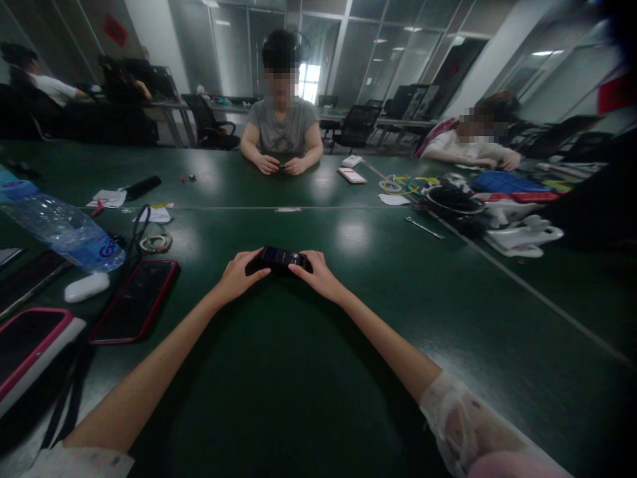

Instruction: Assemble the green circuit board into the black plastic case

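Office room, green table (308, 372): black device (281, 256) gripped in two hands

Glass partitions (239, 53) and office chairs (358, 126) stand in the far background. A pale seam crosses the table.

Near left, a pink-edged phone (32, 342) lies on the surface. Beyond it is a clear plastic bottle (64, 222), blue cap fitted, blue label toward its base; its liquid level cannot be read with certainty. Just beside the base is a white oval case (87, 287), lid closed, contents hidden. To its right lies a red-edged phone (137, 302); a bracelet (156, 243) rests beyond.

Centre, on the near side of the seam: the left hand (239, 272) is closed on the device's left end. The device's display is lit, its text too small to read. The right hand (318, 273) is closed on the right end.

Far centre, a person in a grey top (286, 129) sits opposite, hands on the table. Right of centre, a wrench (424, 228) lies short of a heap containing a blue bundle (512, 182) and white parts (527, 232).
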Tool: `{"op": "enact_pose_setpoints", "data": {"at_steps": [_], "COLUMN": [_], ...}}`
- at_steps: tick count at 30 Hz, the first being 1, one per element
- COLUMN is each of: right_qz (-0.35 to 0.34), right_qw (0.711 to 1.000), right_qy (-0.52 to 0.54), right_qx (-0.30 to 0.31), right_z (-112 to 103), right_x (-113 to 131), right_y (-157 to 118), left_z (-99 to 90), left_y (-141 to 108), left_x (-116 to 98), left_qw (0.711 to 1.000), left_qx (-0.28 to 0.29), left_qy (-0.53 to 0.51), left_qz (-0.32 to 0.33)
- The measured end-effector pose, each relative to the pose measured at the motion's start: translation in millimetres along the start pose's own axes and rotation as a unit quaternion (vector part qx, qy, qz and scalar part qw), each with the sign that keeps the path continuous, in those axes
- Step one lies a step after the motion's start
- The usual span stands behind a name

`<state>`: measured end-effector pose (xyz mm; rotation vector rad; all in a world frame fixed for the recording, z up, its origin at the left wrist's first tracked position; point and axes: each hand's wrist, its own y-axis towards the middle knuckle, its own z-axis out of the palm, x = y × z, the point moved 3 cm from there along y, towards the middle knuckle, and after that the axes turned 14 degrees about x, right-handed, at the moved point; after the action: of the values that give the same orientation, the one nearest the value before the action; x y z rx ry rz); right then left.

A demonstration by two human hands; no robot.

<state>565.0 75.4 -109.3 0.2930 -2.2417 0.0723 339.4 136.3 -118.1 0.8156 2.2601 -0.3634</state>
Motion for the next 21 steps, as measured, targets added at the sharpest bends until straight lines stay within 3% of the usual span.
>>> {"op": "enact_pose_setpoints", "data": {"at_steps": [10,21], "right_qz": [-0.066,-0.044], "right_qw": [0.997,0.998], "right_qy": [-0.008,0.012], "right_qx": [-0.028,-0.035], "right_z": [0.7,-0.4], "right_x": [0.2,-5.7], "right_y": [-2.7,-1.9], "left_z": [0.3,-2.1], "left_y": [4.2,1.1], "left_x": [3.0,-3.3], "left_qw": [0.999,0.999], "left_qx": [-0.017,-0.003], "left_qy": [0.028,0.029], "left_qz": [0.03,0.019]}}
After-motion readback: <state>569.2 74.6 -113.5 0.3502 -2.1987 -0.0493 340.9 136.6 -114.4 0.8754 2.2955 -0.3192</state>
